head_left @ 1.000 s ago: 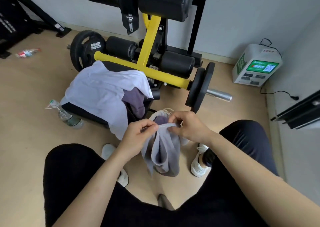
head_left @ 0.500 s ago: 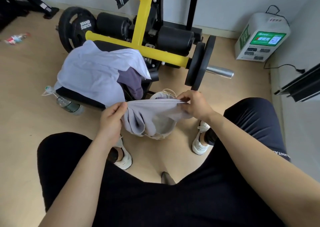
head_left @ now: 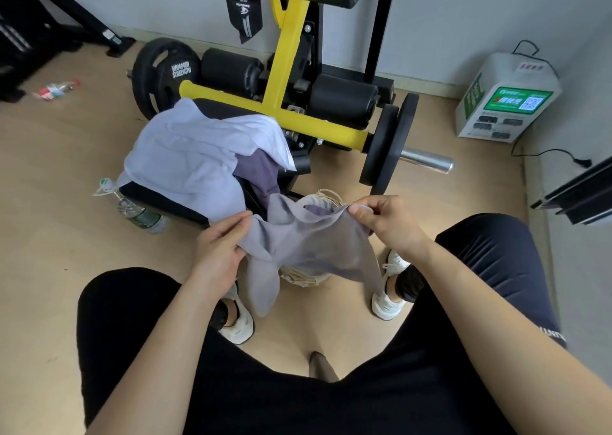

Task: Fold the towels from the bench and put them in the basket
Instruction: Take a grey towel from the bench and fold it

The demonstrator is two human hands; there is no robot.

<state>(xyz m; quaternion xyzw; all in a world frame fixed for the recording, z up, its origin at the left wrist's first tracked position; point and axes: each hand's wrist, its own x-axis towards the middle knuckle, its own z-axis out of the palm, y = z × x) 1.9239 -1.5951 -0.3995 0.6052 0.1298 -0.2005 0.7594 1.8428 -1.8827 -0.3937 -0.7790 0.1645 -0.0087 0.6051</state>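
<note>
Grey towel (head_left: 308, 245) stretched between my two hands, held in the air directly above the basket (head_left: 299, 277). Left hand (head_left: 220, 247) is closed on the towel's left end, thumb on top, fingers curled under the cloth. Right hand (head_left: 385, 224) pinches the towel's right top corner between thumb and forefinger, other fingers curled in. Cloth sags in the middle; one loose flap hangs down below my left hand, another tail drops toward my right shoe (head_left: 387, 297).

Basket is pale woven stuff, sitting on the wood floor (head_left: 63, 262) between my feet, mostly hidden by the towel; only a bit of rim shows behind and below it. Something purple-grey lies inside it, can't tell what exactly.

Just behind the basket is the bench (head_left: 155, 199), black pad. Heaped on it: a big pale lilac towel (head_left: 195, 156) and a darker purple towel (head_left: 261, 176) tucked under its right side, nearest the basket. Plastic bottle (head_left: 139, 211) lies on the floor left of the basket, against the bench. Yellow machine frame (head_left: 284, 70) stands behind the bench. My left shoe (head_left: 236, 327) is left of the basket, nearer to me.
</note>
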